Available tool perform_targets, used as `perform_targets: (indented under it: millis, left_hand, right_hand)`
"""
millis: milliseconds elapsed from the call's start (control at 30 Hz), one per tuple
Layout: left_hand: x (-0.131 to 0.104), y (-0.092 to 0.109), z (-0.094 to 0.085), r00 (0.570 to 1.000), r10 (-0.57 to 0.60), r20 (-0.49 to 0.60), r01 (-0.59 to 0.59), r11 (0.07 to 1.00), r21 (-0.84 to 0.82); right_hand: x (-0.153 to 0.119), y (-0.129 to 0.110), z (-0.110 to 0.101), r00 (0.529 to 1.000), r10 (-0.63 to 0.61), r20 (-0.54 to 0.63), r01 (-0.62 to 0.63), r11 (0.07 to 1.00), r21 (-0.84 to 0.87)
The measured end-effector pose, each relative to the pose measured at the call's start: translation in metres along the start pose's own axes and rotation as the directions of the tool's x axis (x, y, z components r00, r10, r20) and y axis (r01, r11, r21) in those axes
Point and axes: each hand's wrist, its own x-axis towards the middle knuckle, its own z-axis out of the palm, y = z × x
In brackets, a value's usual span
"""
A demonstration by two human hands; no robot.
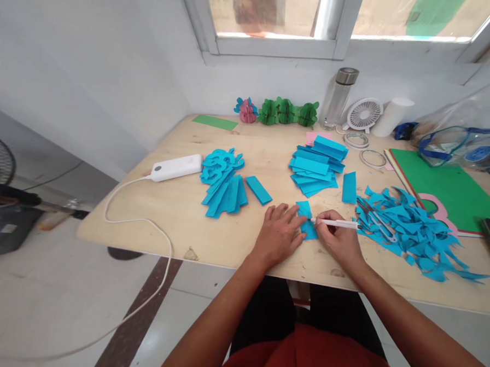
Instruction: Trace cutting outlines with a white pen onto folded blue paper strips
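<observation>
A small folded piece of blue paper lies on the wooden table in front of me. My left hand rests flat with its fingers spread, the fingertips pressing on the paper's left side. Between the fingers of my right hand is a white pen, its tip at the paper near my left fingertips. Single blue strips lie close by, one at the left and one at the right. Beyond my hands is a pile of folded blue paper.
Blue scraps with scissors on them lie at right, beside green sheets. Cut blue shapes, blue strips and a white power strip sit left. Along the wall stand green paper figures, a bottle and a fan.
</observation>
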Motion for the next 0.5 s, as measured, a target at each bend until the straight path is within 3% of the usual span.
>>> perform_targets:
  millis: [500]
  left_hand:
    - [0.0005,-0.0018,0.0016,1.0,0.007,0.006,-0.007,1.0,0.007]
  right_hand:
    - [0.0045,0.0003,-0.0029,1.0,0.011,0.027,-0.013,0.998,0.054]
